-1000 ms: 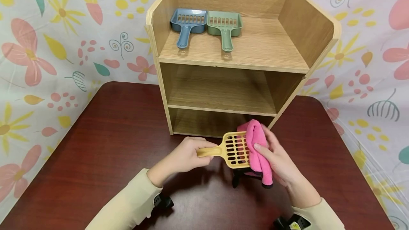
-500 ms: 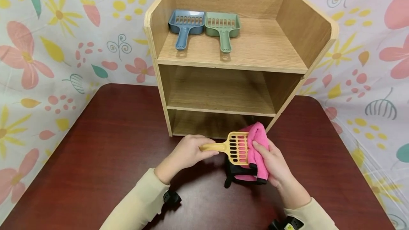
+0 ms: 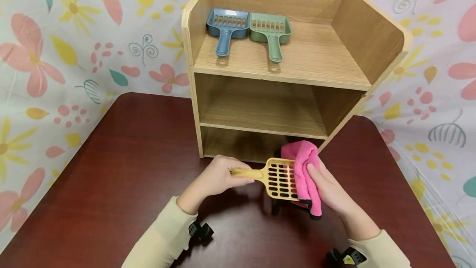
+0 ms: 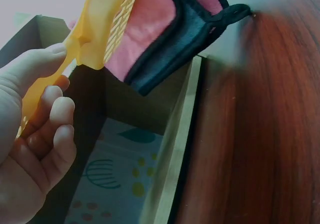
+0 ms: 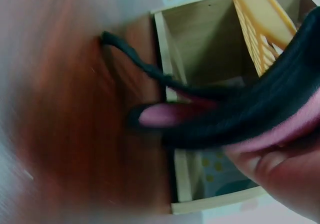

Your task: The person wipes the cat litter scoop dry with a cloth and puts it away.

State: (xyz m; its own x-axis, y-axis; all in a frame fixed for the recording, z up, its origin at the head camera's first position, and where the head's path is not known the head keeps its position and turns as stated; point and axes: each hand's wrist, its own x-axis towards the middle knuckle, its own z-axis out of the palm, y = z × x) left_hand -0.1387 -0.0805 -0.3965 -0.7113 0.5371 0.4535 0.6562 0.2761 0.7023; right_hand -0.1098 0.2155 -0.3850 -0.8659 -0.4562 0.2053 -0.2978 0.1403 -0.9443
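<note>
In the head view my left hand (image 3: 219, 179) pinches the handle of a yellow litter scoop (image 3: 261, 174), thumb and fingers on either side of it. The slotted head of the scoop points right, held above the table. My right hand (image 3: 331, 187) grips a pink cloth (image 3: 306, 173) with black edging, folded over the far end of the scoop and covering it. Part of the cloth hangs behind and below the slots. A black loop (image 4: 235, 14) sticks out from the cloth's corner in the left wrist view. The right wrist view is partly blurred by motion.
A wooden shelf unit (image 3: 282, 78) stands at the back of the dark red table (image 3: 122, 168). On its top level a blue litter scoop (image 3: 227, 32) and a green litter scoop (image 3: 273, 40) lie side by side at the left. Patterned cloth (image 3: 85, 44) hangs behind.
The yellow scoop and both hands have shifted slightly right. The pink cloth's folds and hanging black-edged corners have moved about against the scoop's end. Both holds stay the same; the head view has shifted a little.
</note>
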